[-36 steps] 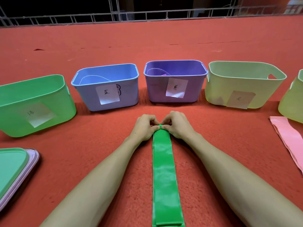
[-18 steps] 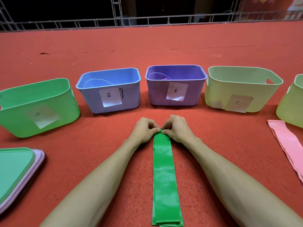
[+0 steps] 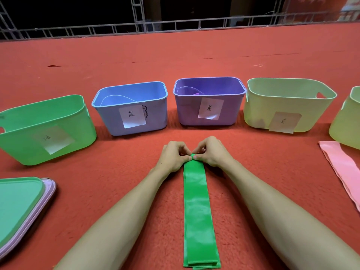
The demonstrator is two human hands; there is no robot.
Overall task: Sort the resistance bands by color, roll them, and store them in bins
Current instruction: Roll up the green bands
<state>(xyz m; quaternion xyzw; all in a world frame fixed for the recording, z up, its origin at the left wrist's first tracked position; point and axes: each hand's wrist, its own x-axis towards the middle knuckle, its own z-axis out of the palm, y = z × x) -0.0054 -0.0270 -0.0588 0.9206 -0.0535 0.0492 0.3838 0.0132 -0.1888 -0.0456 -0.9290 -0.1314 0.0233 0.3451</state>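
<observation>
Both hands' fingers (image 3: 188, 158) pinching green band (image 3: 196, 201) end

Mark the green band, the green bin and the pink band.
green band (image 3: 196, 201): head view, middle of the flat strip.
green bin (image 3: 25, 151): head view, front wall, left of the label.
pink band (image 3: 342, 164): head view, upper flat part.

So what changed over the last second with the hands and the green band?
Very little: both hands, left hand and right hand, keep pinching the far end of the green band, where a small roll has begun. The bins, lids and pink band have not moved.
</observation>
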